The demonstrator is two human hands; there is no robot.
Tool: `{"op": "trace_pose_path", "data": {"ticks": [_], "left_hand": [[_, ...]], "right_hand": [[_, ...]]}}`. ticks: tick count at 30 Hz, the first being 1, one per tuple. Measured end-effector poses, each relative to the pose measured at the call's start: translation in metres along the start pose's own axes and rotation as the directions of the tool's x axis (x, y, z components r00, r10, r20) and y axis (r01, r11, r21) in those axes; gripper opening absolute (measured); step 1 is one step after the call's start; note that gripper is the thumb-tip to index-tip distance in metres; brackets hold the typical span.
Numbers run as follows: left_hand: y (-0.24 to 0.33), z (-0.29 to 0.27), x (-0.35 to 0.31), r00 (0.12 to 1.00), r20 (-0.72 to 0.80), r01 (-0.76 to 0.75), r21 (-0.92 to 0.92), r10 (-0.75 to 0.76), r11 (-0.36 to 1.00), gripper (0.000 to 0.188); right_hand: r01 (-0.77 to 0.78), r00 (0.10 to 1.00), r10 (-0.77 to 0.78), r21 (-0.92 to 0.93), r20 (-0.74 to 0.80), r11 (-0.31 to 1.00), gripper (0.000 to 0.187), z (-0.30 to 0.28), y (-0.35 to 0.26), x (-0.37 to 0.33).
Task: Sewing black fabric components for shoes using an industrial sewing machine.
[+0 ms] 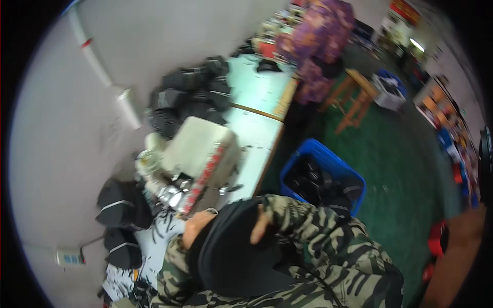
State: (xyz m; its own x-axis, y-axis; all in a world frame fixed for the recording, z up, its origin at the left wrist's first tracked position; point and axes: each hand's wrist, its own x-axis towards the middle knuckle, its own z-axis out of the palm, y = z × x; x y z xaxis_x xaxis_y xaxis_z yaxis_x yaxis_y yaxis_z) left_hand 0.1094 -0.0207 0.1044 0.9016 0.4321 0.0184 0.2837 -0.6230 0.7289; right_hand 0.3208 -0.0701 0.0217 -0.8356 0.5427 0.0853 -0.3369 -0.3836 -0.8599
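In front of my body I hold a black fabric cap (231, 251), its curved edge showing several layers. My left hand (197, 226) is closed on its left side, the fingers partly hidden behind the cloth. On the upper right edge my right hand (260, 227) grips it, with a part of the hand lying over the dark face and the rest out of sight. Just beyond my hands stands a white sewing machine (197, 143) on the pale worktable (251, 131). Both forearms wear camouflage sleeves.
Piled dark caps (190, 92) lie behind the machine, and more dark caps (120, 205) sit at the left. A blue bin (354, 177) with black pieces stands on the green floor. Farther off are a wooden stool (359, 84) and a person in a purple patterned garment (326, 31).
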Motion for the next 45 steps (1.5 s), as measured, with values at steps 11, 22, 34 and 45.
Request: {"op": "trace_pose_path", "data": {"ticks": [11, 22, 34, 45], "left_hand": [[-0.089, 0.108, -0.051, 0.825, 0.545, 0.431, -0.776, -0.147, -0.460, 0.036], [0.099, 0.200, 0.222, 0.776, 0.621, 0.503, -0.713, 0.108, 0.487, 0.053], [-0.041, 0.412, 0.202, 0.787, 0.408, 0.610, -0.399, -0.463, 0.685, 0.022], [-0.123, 0.521, 0.125, 0.250, 0.753, 0.968, -0.198, -0.609, 0.153, 0.034]], "right_hand": [[-0.158, 0.682, 0.113, 0.005, -0.722, 0.987, 0.055, 0.009, 0.052, -0.124], [-0.523, 0.525, 0.250, -0.076, -0.813, 0.849, 0.048, -0.002, 0.057, -0.254], [-0.371, 0.114, 0.462, 0.394, -0.879, 0.841, 0.039, -0.157, 0.287, -0.506], [-0.599, -0.299, 0.456, 0.537, -0.838, 0.594, 0.032, -0.336, 0.472, -0.587]]}}
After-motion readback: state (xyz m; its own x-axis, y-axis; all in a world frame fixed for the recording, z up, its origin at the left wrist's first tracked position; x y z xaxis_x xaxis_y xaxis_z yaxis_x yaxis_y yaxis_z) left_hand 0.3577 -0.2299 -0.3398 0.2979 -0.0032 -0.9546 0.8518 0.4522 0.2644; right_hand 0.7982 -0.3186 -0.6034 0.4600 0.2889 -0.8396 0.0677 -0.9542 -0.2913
